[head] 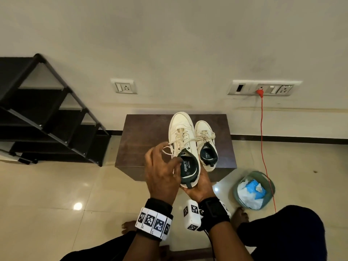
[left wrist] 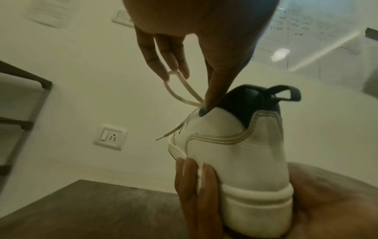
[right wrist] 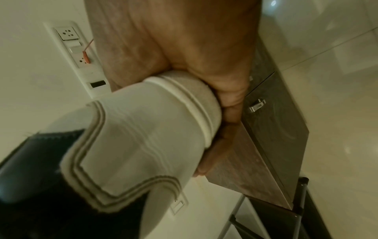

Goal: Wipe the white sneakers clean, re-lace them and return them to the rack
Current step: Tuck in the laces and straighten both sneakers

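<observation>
White sneaker (head: pixel 183 147), laced, lifted above the brown cabinet (head: pixel 143 136); my right hand (head: pixel 199 187) cups its heel from below, fingers curled around the sole. My left hand (head: pixel 160 172) sits at the collar, fingertips (left wrist: pixel 163 76) hooked through a loop of the cream lace (left wrist: pixel 180 90), thumb at the dark lining. Second sneaker (head: pixel 206 144) stands on the cabinet top just beside the held one, laces tied. Black rack (head: pixel 47 113) stands to the left against the wall. Teal bowl (head: pixel 271 181) with white and blue cloth on the floor to the right, near an orange cord (head: pixel 262 129).
</observation>
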`<state>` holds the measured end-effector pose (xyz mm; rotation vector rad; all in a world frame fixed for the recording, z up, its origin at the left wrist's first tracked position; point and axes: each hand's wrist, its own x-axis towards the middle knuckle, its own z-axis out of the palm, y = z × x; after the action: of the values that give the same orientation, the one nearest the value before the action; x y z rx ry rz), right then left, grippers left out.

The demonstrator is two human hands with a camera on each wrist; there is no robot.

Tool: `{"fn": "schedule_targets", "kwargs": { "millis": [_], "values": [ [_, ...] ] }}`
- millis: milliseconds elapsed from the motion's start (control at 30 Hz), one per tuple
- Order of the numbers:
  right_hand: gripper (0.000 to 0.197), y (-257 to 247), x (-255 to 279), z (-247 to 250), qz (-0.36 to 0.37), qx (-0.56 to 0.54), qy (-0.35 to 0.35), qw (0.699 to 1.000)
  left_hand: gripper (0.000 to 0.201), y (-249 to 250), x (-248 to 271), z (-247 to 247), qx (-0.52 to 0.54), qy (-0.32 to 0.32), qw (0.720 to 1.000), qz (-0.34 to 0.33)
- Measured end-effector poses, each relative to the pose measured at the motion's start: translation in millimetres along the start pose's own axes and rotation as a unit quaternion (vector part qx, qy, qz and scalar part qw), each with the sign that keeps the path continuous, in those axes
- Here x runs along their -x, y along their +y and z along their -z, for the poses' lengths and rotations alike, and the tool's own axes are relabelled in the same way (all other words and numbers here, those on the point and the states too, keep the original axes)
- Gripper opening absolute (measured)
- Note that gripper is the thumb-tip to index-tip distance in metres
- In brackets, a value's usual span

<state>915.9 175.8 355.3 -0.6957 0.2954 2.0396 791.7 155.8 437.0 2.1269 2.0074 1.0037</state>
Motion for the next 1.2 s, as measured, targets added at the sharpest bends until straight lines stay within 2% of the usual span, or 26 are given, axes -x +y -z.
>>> {"fn": "schedule_targets", "kwargs": {
  "millis": [133, 333, 433, 533, 600, 700, 800, 933, 1000, 1033, 1100, 1200],
  "values": [
    [0.051, 2.6, 6.5, -4.1, -0.004, -0.009, -0.008, 1.000, 0.015, -6.4, -6.6, -3.7, -0.001, -0.078, 0.997, -0.006],
    [0.053, 6.2, -3.8, 11.4, 0.011, 0.013, -0.007, 1.000, 0.018, -9.9, -13.2, -13.2, -0.038, -0.071, 0.995, -0.065],
    [0.054, 4.4, -2.5, 14.4, -0.019, -0.013, -0.010, 1.000, 0.021, -17.3, -19.8, -19.5, -0.056, -0.101, 0.991, -0.067],
    [0.052, 2.6, -3.9, 16.1, -0.014, -0.008, -0.025, 1.000, 0.013, -18.9, -23.5, -26.9, -0.083, -0.137, 0.984, -0.077],
    [0.052, 3.5, -9.0, 18.1, 0.002, 0.017, 0.003, 1.000, 0.010, -20.6, -28.4, -29.7, -0.078, -0.131, 0.985, -0.086],
    [0.052, 1.0, -10.6, 18.5, 0.030, 0.007, -0.026, 0.999, 0.007, -24.6, -38.1, -25.4, -0.029, -0.105, 0.989, -0.097],
    [0.054, -1.1, -11.1, 16.7, 0.045, 0.019, -0.033, 0.998, 0.009, -23.3, -41.4, -17.5, -0.010, -0.109, 0.990, -0.094],
    [0.052, -3.4, -14.7, 15.8, 0.044, 0.024, 0.005, 0.999, 0.014, -14.6, -30.1, -8.7, 0.030, -0.061, 0.998, 0.005],
    [0.054, -5.8, -18.3, 24.3, 0.035, 0.037, 0.023, 0.998, 0.013, -11.1, -16.4, -4.7, 0.078, -0.041, 0.996, 0.020],
    [0.054, -6.5, -20.3, 30.2, 0.034, 0.048, 0.039, 0.998, 0.013, -9.1, -9.4, -1.4, 0.119, -0.052, 0.991, 0.021],
    [0.057, -8.5, -20.3, 39.6, 0.043, 0.073, 0.039, 0.996, 0.019, -5.3, 4.5, 2.5, 0.174, -0.117, 0.978, 0.017],
    [0.053, -8.3, -14.0, 37.3, 0.055, 0.077, 0.012, 0.995, 0.020, -5.4, 15.4, -1.3, 0.133, -0.198, 0.971, 0.006]
  ]
}}
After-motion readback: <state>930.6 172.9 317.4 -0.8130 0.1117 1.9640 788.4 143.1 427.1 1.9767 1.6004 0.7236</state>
